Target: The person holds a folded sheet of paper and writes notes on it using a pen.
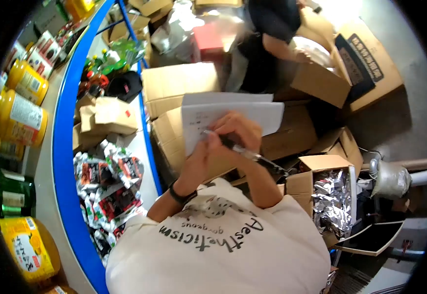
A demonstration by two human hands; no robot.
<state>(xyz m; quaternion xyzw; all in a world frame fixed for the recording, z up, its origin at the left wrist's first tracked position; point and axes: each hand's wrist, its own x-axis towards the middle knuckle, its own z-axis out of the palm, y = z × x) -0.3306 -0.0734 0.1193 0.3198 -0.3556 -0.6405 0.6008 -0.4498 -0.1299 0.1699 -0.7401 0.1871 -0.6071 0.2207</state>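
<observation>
My right hand (pixel 237 130) is closed around a clear pen (pixel 245 152), its tip against a white paper pad (pixel 260 115). Small dark marks show on the left part of the sheet. My left hand (pixel 199 159) grips the lower edge of the pad, close below the right hand; its fingers are partly hidden. On the left wrist is a dark band (pixel 183 197). Behind and below the pad stand open cardboard boxes (pixel 179 81).
At left, a blue-edged shelf (pixel 71 161) holds yellow jars (pixel 20 117) and packaged pouches (pixel 108 171). Another person (pixel 274 24) bends over an open carton (pixel 321 83) ahead. A box of silver foil packets (pixel 332 196) stands at right.
</observation>
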